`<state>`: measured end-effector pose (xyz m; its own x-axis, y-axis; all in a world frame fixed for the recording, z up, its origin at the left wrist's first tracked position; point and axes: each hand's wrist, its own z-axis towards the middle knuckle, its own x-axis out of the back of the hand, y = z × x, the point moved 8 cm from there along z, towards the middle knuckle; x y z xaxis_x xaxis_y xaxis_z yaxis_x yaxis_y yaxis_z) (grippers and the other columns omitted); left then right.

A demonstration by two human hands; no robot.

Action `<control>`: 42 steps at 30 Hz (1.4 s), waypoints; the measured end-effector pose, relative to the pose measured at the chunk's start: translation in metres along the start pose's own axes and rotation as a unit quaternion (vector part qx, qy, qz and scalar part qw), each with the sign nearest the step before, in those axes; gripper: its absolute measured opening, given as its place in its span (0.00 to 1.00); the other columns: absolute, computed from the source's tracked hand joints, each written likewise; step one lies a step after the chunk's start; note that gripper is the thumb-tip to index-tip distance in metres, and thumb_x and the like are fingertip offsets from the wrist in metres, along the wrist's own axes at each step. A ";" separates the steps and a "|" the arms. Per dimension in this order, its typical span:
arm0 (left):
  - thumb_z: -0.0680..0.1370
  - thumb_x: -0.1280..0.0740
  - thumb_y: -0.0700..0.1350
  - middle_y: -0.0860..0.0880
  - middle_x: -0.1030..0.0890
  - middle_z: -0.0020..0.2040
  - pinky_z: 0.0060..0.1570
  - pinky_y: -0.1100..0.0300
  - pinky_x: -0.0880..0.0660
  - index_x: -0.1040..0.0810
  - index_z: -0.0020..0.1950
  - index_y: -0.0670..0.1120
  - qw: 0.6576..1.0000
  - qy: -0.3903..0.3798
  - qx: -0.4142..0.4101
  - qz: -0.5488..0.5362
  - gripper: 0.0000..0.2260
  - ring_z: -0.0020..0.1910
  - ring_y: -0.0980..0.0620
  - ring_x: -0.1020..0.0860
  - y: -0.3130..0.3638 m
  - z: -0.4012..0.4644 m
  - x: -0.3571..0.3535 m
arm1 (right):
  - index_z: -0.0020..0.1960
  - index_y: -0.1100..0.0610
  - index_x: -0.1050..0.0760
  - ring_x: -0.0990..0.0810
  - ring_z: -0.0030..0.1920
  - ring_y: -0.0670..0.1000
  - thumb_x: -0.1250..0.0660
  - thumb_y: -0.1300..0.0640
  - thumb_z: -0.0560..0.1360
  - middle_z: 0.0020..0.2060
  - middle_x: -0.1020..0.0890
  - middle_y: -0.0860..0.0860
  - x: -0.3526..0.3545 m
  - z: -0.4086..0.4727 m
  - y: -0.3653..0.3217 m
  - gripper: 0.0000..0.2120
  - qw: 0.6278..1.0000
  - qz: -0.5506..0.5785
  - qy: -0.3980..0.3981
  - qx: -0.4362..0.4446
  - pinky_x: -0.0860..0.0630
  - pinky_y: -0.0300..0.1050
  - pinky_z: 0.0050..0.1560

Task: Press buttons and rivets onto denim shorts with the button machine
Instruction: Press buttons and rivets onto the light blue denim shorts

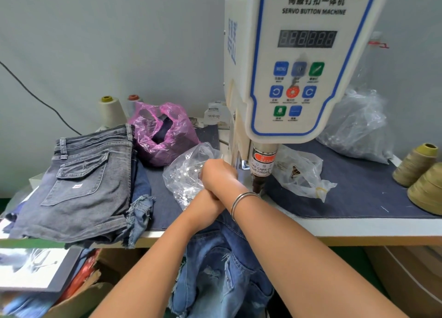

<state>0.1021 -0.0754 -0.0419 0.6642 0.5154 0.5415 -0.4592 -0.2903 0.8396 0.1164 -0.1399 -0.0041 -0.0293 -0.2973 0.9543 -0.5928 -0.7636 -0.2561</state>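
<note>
- Two bare forearms cross in front of the white servo button machine (296, 62); the right hand (216, 172), a silver bangle (241, 201) on its wrist, reaches left of the machine's ram into the clear plastic bag of small silver buttons (189, 174).
- Its fingers are buried in the bag, so I cannot tell whether they pinch a button or lie apart.
- The left hand is hidden under the right forearm, just in front of the ram; its grip cannot be told either.
- Faded blue frayed denim shorts (222, 270) hang off the table edge (358, 231) below the machine, with their upper part under the arms.
- Denim should be soft, fairly heavy and limp; best held flat by the stiffer waistband or seams, close beside the die.
- Loose buttons look small, hard and slippery, so take one at a time by pinching.
- The lower die and the spot to be pressed are covered by the arms; the display digits are unreadable.
- Grey denim shorts (79, 181) lie stacked far left of the machine.
</note>
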 end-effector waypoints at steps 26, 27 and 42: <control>0.82 0.41 0.34 0.40 0.35 0.72 0.67 0.59 0.38 0.39 0.73 0.38 0.996 -0.026 0.067 0.049 0.19 0.72 0.46 0.37 -0.012 -0.007 -0.002 | 0.56 0.55 0.22 0.21 0.56 0.53 0.39 0.64 0.76 0.54 0.20 0.48 -0.006 -0.004 -0.054 0.12 0.940 -0.269 0.095 0.186 0.30 0.45 0.46; 0.82 0.41 0.34 0.39 0.35 0.72 0.67 0.59 0.38 0.39 0.72 0.38 0.997 -0.024 0.064 0.047 0.19 0.72 0.46 0.37 -0.012 -0.007 -0.002 | 0.56 0.55 0.22 0.21 0.56 0.53 0.39 0.64 0.76 0.55 0.20 0.48 -0.007 -0.003 -0.053 0.12 0.942 -0.265 0.094 0.183 0.30 0.45 0.46; 0.81 0.40 0.36 0.40 0.27 0.65 0.54 0.68 0.37 0.30 0.66 0.39 0.997 -0.022 0.016 0.071 0.13 0.59 0.55 0.33 -0.001 -0.006 -0.003 | 0.59 0.59 0.24 0.22 0.57 0.56 0.39 0.66 0.75 0.58 0.22 0.54 -0.001 -0.004 -0.039 0.14 0.973 -0.170 0.061 0.147 0.31 0.48 0.40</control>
<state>0.0965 -0.0718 -0.0446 0.6194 0.4319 0.6556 -0.5311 -0.3845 0.7551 0.1365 -0.1073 0.0056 0.0221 0.0574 0.9981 -0.3303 -0.9419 0.0615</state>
